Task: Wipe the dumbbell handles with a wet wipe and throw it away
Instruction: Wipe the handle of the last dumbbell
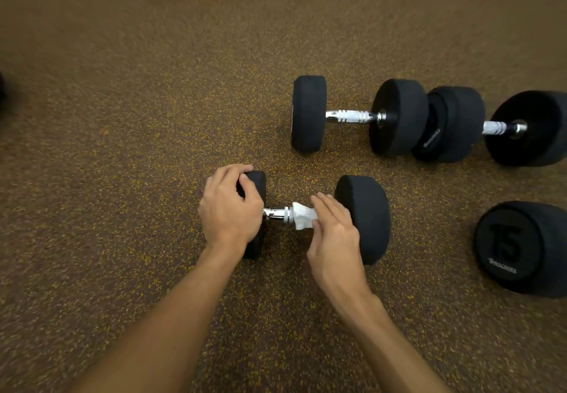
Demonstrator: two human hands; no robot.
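Head view: left hand (230, 208) curled round rubber dumbbell head (257, 181), right hand (334, 233) flat on crumpled wipe (302, 216)

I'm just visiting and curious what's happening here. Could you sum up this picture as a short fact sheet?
Surface: speckled floor
Being wiped: near dumbbell, lying on the floor
Left hand: grips its left head
Right hand: presses wet wipe on the handle
Others: back dumbbell and far-right dumbbell end to end, dumbbell marked 15 at right
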